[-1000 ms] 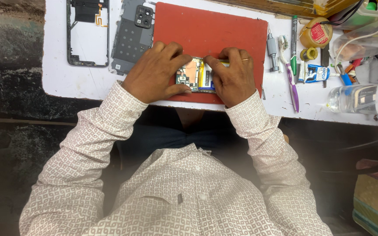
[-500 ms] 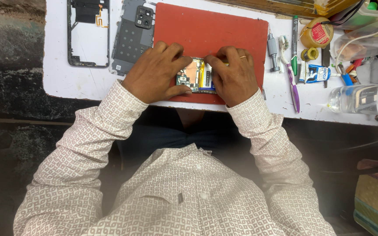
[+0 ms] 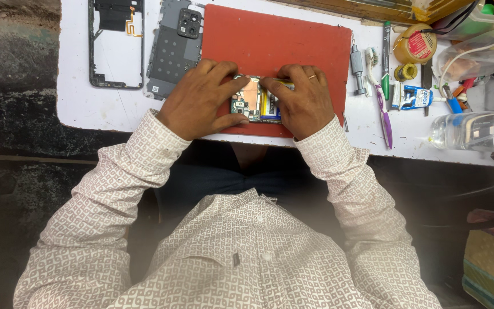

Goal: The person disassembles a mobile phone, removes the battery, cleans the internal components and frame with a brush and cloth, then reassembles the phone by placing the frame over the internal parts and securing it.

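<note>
The left hand (image 3: 198, 100) grips one end of an opened phone (image 3: 254, 100), fingers curled over its top edge and thumb pressed along its near edge, while the right hand (image 3: 298, 100), a ring on one finger, closes over the other end with its fingertips resting on the exposed board. The opened phone, its green circuit board and a copper-coloured patch showing between the two hands, lies on a red work mat (image 3: 281, 43) near the mat's front edge, at the front middle of the white desk (image 3: 81, 106). To the left of the mat, a grey back cover (image 3: 172, 48) with its camera block lies just beside the left hand, and a dark phone frame (image 3: 115, 43) sits near the desk's back left corner. To the right of the mat lie a small grey screwdriver (image 3: 358, 71), a purple toothbrush (image 3: 381, 103), a green-capped pen (image 3: 385, 57) and a roll of tape (image 3: 414, 44), with a clear bottle (image 3: 475, 130) on its side toward the desk's right edge.
</note>
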The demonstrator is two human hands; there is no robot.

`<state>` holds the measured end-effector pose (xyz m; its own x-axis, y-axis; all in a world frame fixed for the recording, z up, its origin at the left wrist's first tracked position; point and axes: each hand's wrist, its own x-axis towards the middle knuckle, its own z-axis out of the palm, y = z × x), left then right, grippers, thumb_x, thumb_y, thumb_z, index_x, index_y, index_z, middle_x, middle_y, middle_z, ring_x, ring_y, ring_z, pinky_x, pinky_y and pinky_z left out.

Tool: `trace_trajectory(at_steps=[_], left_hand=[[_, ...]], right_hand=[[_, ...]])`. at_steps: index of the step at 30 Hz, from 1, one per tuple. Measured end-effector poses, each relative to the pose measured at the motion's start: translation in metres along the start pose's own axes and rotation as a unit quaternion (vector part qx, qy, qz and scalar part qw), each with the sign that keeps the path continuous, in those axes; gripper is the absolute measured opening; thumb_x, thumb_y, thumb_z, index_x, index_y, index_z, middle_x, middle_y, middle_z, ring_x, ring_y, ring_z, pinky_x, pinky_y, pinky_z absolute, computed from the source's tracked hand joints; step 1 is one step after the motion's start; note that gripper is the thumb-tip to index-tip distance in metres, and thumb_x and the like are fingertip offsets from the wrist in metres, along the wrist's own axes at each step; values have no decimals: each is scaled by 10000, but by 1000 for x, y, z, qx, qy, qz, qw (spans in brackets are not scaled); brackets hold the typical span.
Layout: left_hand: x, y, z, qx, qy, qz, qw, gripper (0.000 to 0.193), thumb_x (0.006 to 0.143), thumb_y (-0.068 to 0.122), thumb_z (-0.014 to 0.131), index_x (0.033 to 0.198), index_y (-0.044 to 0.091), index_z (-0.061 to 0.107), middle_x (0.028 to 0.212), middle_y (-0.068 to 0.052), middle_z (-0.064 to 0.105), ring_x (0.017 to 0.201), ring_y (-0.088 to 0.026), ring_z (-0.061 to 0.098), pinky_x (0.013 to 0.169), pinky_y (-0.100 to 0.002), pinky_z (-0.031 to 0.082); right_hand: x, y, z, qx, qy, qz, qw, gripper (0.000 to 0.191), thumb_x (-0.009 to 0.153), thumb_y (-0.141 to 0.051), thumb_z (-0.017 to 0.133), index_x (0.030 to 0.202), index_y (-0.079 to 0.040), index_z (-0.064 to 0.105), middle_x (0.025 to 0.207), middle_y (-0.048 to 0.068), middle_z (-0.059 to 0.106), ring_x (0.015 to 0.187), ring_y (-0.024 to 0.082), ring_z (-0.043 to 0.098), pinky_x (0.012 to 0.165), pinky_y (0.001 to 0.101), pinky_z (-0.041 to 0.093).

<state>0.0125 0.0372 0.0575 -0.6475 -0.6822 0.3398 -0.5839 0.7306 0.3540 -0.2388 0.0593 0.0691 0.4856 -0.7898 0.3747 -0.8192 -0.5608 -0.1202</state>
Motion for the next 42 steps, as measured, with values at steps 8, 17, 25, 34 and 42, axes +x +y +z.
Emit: trace_trajectory(at_steps=[8, 17, 25, 34, 42], left_hand=[[0, 0, 2, -47, 14, -28, 998, 753, 809, 498, 830, 1355, 34, 600, 1276, -125, 584, 1131, -311, 534, 960, -446, 487], [24, -1, 18, -98, 68, -136, 984, 171, 906, 183, 782, 984, 40, 730, 998, -79, 644, 944, -278, 615, 837, -412, 511], [31, -2, 23, -132, 49, -180, 974, 118, 938, 154, 763, 936, 43, 720, 941, -59, 627, 902, -250, 637, 792, -390, 528], [27, -5, 23, -52, 71, -90, 992, 126, 967, 136, 724, 970, 27, 659, 960, -95, 595, 893, -279, 635, 772, -410, 533], [29, -4, 19, -96, 63, -136, 984, 99, 963, 114, 708, 933, 24, 681, 926, -86, 618, 870, -275, 645, 758, -410, 540]], right_hand=[[-2, -1, -3, 31, -6, 10, 999, 368, 882, 27, 709, 1200, -151, 757, 1139, 95, 636, 1064, 295, 608, 963, 452, 476], [-4, -1, -6, 57, -8, 22, 998, 427, 862, 58, 680, 1250, -111, 735, 1147, 79, 631, 1078, 287, 608, 995, 440, 489], [-5, -2, -7, 72, 11, 34, 997, 355, 928, -69, 742, 1271, -7, 677, 1156, 121, 617, 1080, 293, 602, 991, 446, 484], [-2, -3, -7, 78, 6, 27, 997, 354, 914, -55, 733, 1266, -56, 699, 1151, 103, 625, 1072, 281, 607, 986, 443, 490], [0, -5, -6, 35, -5, 14, 999, 337, 924, -82, 734, 1258, -122, 733, 1137, 101, 617, 1058, 274, 597, 955, 440, 501]])
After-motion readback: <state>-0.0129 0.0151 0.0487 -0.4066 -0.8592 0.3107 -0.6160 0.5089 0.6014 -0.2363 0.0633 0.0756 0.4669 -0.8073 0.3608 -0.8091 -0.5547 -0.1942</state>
